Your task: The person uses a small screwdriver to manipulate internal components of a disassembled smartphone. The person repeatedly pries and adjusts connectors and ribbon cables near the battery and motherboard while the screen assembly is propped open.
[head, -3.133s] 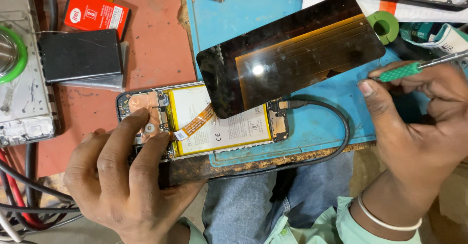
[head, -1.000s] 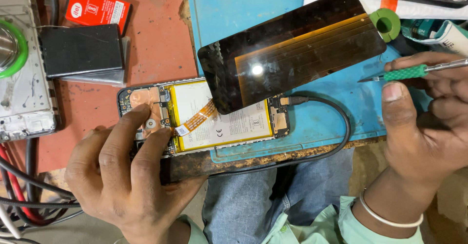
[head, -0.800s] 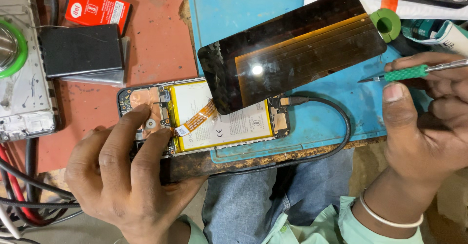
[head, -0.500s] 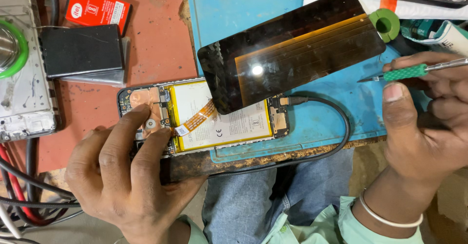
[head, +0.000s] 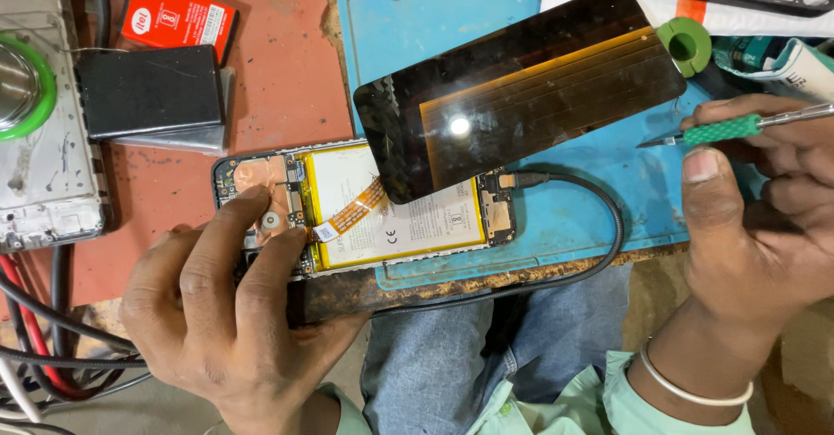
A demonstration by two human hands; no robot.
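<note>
An opened phone body (head: 408, 226) lies near the bench's front edge, its yellow-rimmed battery and orange flex cable exposed. The detached black screen panel (head: 521, 92) rests tilted across its right end, still joined by the flex. My left hand (head: 230, 313) presses two fingers on the phone's left end, over the circuit board. My right hand (head: 764, 218) holds a green-handled screwdriver (head: 730, 129) at the right, its tip pointing left above the blue mat (head: 573, 209), apart from the phone. A black cable (head: 599, 252) is plugged into the phone's right end.
A red box (head: 178, 19) and a black flat block (head: 149, 92) lie at the back left on the red mat. A grey device with a green ring (head: 35, 122) stands at far left above tangled wires (head: 43, 339). A green tape roll (head: 684, 46) sits behind the screen.
Since three seconds ago my right hand has lifted slightly with the screwdriver. Over the last second nothing has visibly moved.
</note>
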